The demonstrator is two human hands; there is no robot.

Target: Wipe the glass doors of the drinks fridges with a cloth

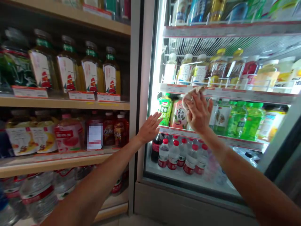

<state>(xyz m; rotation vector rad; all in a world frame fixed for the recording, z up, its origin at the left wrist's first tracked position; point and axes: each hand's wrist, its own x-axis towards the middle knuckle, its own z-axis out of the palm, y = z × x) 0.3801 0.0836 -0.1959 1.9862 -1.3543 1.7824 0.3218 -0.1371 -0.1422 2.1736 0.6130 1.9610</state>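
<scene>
Our right hand (199, 110) is partly hiding a crumpled, pale beige cloth (189, 96), fingers spreading over it before the lit drinks cooler (188, 201); our left hand (150, 127) is spreading open, its contact unclear.

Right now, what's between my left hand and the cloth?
In the head view, a green bottle and pink bottle show between left hand and cloth, farther back.

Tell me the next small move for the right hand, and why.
I'd slide the cloth a little downward across the cooler front: the right hand already has it under its fingers, level with a shelf edge, while the left hand is open with no cloth visible.
</scene>
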